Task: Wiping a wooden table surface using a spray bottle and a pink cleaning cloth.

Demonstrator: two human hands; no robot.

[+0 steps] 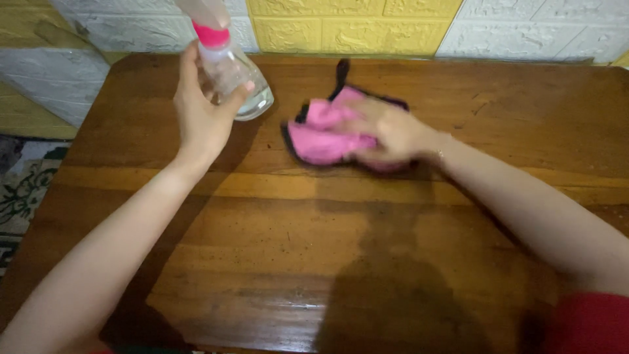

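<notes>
Left hand [204,111] raised over the far left part of the wooden table [275,262], fingers and thumb wrapped around a clear plastic spray bottle [230,73]. Bottle tilted, pink collar [211,34] toward the top edge of the view, rounded clear base pointing down to the right, apparently held above the tabletop rather than standing on it. Thumb tip pressed on the bottle's right side, the other fingers curled behind it.

Right hand [392,134] laid flat on a pink cleaning cloth [321,131] with dark trim, fingers spread a little and pressing down, blurred in the frame. Cloth bunched, lying on the far middle of the table, just right of the bottle, not touching it. Dark loop [341,71] of the cloth sticking out toward the wall.

Red sleeve [590,324] at the lower right corner. Glossy tabletop with a darker patch near the front centre. Wall of yellow and white embossed brick panels [354,26] behind the table. Patterned rug [19,190] on the floor at the left.
</notes>
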